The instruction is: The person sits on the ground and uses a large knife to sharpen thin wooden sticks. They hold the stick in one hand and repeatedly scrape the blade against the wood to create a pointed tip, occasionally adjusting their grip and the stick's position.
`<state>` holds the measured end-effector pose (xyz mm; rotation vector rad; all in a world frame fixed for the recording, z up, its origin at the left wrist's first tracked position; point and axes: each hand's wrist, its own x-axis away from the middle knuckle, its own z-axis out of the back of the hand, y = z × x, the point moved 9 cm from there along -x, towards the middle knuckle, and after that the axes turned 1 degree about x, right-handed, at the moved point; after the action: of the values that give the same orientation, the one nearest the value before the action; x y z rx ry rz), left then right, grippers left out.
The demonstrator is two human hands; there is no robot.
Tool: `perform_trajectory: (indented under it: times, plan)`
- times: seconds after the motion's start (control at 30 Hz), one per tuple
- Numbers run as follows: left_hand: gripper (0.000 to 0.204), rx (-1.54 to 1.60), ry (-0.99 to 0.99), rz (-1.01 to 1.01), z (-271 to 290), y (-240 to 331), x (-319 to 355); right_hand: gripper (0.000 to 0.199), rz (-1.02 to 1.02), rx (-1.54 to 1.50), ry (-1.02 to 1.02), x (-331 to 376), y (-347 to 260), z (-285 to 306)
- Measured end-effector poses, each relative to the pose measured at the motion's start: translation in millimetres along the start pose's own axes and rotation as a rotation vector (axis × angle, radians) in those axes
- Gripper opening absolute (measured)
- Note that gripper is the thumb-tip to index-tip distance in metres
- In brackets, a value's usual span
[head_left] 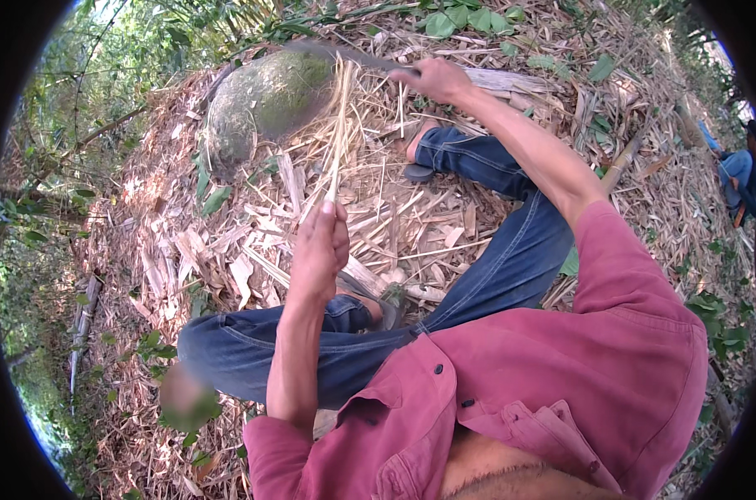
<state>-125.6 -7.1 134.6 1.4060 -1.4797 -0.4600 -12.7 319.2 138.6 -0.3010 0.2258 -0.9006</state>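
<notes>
Dry leaf litter (145,333) covers the ground of a wooded spot, with green foliage (45,179) crowded along the left. Next comes a rounded, mossy rock (240,108), bulky enough to be taken as a fixed mark beside the work. Nearer the middle, the left hand (318,246) is closed on the near end of a bundle of pale, thin strips (338,158), its thumb laid along the top, presumably so that the bundle can be kept straight and steady. The strips are pointed away from the body, their far ends splayed near the rock, and the gripping hand is thus well apart from the edge, likely for safety. Across those far ends a dark-bladed knife (365,58) is held, partly blurred; whether the strips are touched by it cannot be told. Its handle is wrapped by the right hand (441,79), with the arm stretched far forward, seemingly for reach. Below, loose pale slivers (395,212) are strewn between the jeans-clad legs (495,267), which are bent outward, perhaps so that room is left for the strips. Farther right, a weathered piece of wood (515,81) is seen beyond the right forearm, and another person in blue (735,179) is partly visible at the rim.
</notes>
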Motion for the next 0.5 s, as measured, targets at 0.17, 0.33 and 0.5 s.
perform_trajectory:
  times: [0.17, 0.33, 0.5]
  plan:
    - [0.026, 0.108, 0.098, 0.047, 11, -3, -8, 0.075, -0.090, -0.121, 0.098, 5, 23, 29]
    - [0.026, 0.111, 0.073, 0.041, 13, -3, -14, 0.069, 0.266, 0.012, -0.100, 78, -83, 21]
    - [0.026, -0.024, 0.083, -0.006, 9, 4, -11, 0.062, 0.557, 0.030, -0.061, 126, -136, -3]
